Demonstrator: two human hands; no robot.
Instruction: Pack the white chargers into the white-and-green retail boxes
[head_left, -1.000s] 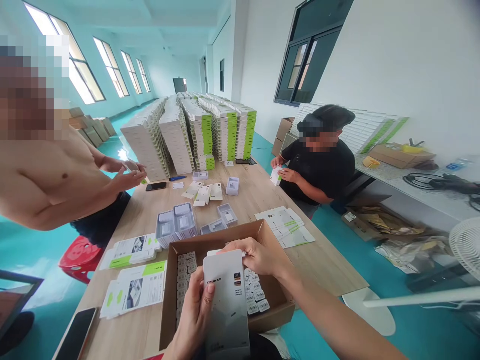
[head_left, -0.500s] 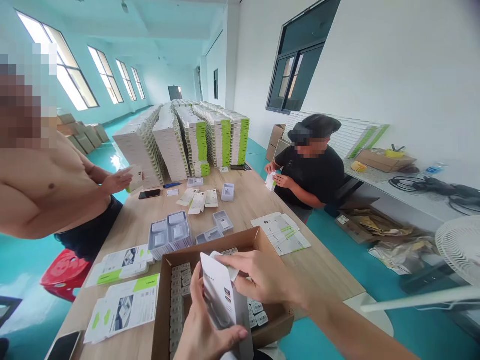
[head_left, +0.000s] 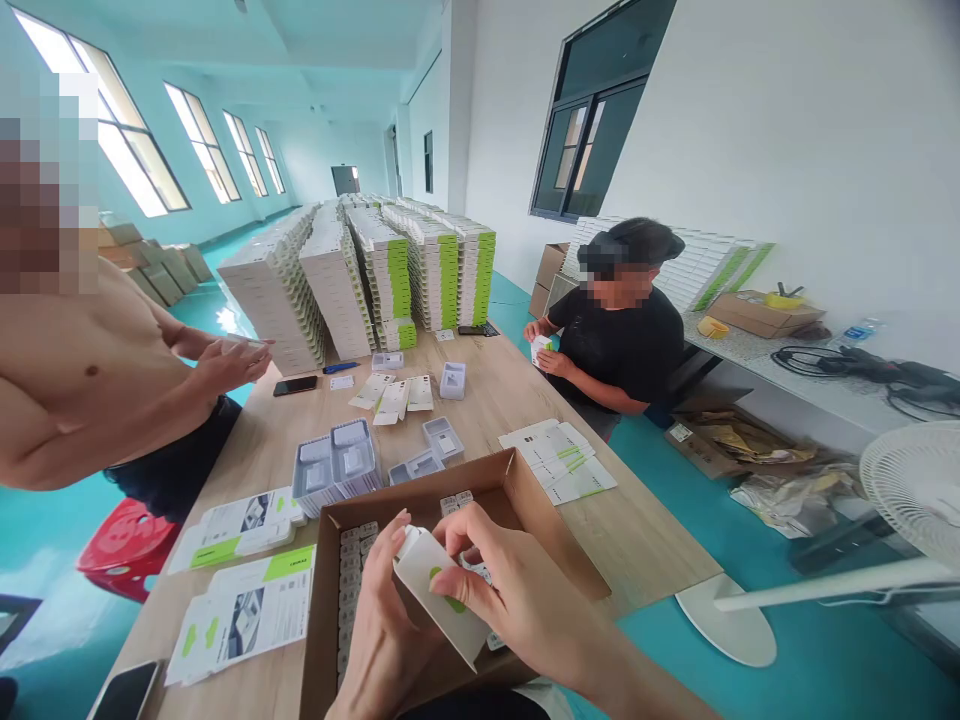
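Tipped over since a moment ago, the white carton (head_left: 442, 600) now lies slanted and low between both hands, no longer upright and flat. It hangs just above the open cardboard box (head_left: 559, 540). The left hand (head_left: 382, 630) wraps its fingers around the carton's left side, and the right hand (head_left: 517, 590) pinches its upper end, thumb by a green mark. Inside the cardboard box, small white pieces (head_left: 351, 575) lie in rows along the left wall. Just beyond the box stand clear trays (head_left: 337, 460); left of it, flat cartons (head_left: 247, 610) lie on the table (head_left: 510, 400).
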